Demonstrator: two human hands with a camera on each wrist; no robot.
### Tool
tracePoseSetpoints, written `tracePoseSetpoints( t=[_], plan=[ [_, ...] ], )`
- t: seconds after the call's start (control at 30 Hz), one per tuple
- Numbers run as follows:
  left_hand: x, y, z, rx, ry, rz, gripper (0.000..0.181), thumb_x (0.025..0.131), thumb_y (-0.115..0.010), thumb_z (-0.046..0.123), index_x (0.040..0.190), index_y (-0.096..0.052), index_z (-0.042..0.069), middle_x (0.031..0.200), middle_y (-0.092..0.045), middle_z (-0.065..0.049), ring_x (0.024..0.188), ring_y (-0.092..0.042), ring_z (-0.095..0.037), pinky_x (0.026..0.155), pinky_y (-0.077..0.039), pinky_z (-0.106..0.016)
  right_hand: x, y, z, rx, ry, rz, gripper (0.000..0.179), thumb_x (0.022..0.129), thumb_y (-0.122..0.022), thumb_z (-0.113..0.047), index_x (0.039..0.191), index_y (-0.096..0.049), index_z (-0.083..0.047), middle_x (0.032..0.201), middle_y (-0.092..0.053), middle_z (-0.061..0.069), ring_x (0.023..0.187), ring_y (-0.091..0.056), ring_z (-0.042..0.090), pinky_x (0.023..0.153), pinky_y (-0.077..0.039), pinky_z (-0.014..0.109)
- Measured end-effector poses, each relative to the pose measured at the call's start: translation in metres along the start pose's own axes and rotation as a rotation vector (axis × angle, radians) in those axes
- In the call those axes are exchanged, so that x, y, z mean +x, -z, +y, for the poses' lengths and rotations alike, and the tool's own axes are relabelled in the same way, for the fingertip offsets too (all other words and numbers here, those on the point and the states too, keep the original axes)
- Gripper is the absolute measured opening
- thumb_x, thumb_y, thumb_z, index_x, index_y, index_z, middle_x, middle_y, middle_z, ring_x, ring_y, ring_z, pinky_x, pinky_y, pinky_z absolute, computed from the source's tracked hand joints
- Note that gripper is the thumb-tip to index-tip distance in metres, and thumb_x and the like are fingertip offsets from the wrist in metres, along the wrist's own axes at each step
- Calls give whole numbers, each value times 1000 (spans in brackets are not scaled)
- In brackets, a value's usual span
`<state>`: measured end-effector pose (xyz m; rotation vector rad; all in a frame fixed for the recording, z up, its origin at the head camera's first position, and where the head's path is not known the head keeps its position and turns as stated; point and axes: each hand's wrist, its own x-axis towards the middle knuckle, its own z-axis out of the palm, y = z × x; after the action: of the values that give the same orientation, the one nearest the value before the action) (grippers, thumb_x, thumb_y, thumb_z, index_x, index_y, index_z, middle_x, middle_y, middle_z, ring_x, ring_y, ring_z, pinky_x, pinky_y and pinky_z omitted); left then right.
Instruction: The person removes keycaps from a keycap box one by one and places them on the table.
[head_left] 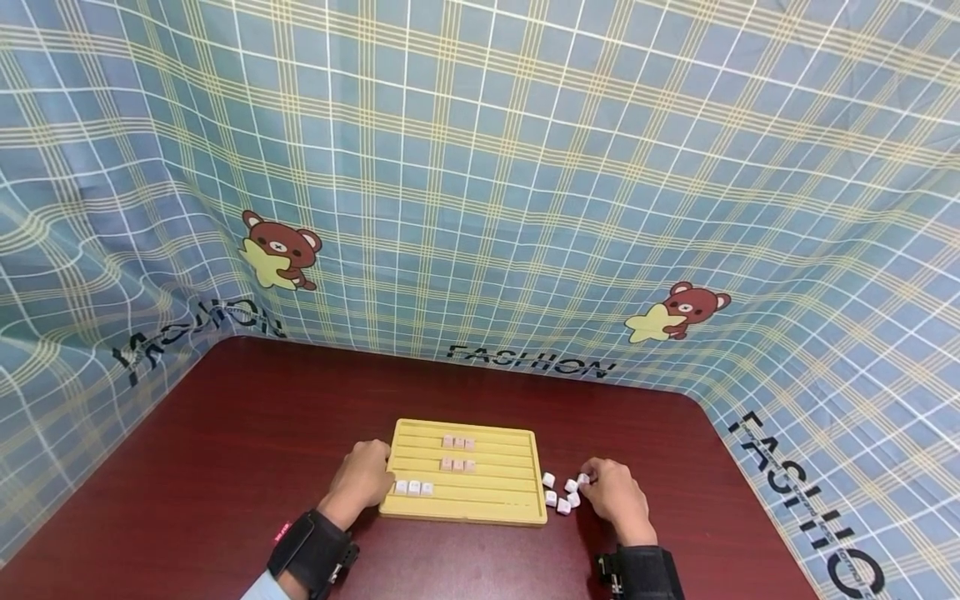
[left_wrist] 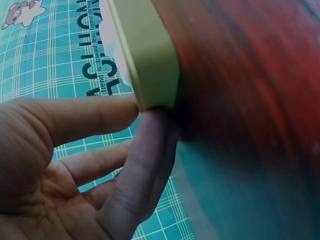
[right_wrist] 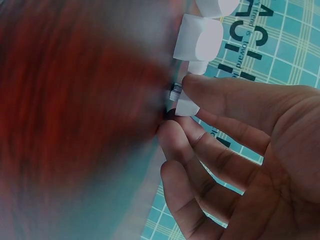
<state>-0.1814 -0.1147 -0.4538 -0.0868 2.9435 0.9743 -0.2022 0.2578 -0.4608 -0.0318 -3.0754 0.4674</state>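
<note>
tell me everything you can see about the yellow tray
The yellow tray is rectangular with a raised rim and straight ridges running across it; it looks like plastic. It lies on the dark red table, bearing two rows of three pinkish keycaps and, at lower left, three white keycaps. The left hand grips its left edge.

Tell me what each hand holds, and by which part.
The left hand grips the yellow tray by its left edge. The right hand pinches one white keyboard key, seemingly by its sides.
</note>
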Motion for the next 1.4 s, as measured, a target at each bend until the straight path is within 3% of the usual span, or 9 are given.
tracePoseSetpoints(
  t=[0.4, 0.73, 1.07, 1.3, 1.4],
  plan=[
    [0, 1, 1, 5, 4, 10, 18, 79, -65, -1, 97, -69, -1, 81, -59, -7, 66, -51, -19, 54, -40, -28, 1, -1, 1, 2, -2, 6, 14, 80, -75, -15, 94, -70, -13, 87, -68, 4, 77, -64, 21, 62, -49, 42],
    [2, -1, -1, 5, 5, -4, 17, 80, -65, 0, 97, -68, -1, 81, -59, -7, 67, -51, -19, 55, -40, -28, -2, 10, -4, 6, -19, -13, 18, 82, -75, -15, 98, -70, -11, 93, -69, 5, 84, -65, 22, 68, -51, 45],
    [3, 1, 1, 41, -16, -13, 10, 81, -64, 0, 90, -68, 1, 78, -57, -5, 66, -50, -19, 55, -41, -30, -13, 12, -46, 51, 88, 74, 22, 82, -76, -19, 103, -71, -13, 89, -65, -1, 76, -60, 13, 60, -47, 35],
    [4, 1, 0, 46, -8, -12, 10, 81, -63, 0, 90, -68, 1, 78, -57, -6, 66, -50, -19, 55, -41, -30, -21, 8, -78, 64, 231, 115, 20, 80, -77, -16, 98, -71, -12, 83, -61, 0, 66, -50, 9, 53, -40, 28],
    [4, 1, -1, 40, -8, -14, 14, 81, -63, -1, 94, -68, -1, 79, -58, -6, 66, -51, -19, 55, -42, -29, -23, 10, -91, 58, 287, 138, 22, 79, -78, -15, 99, -71, -11, 85, -63, 1, 68, -54, 10, 53, -42, 27]
  ],
)
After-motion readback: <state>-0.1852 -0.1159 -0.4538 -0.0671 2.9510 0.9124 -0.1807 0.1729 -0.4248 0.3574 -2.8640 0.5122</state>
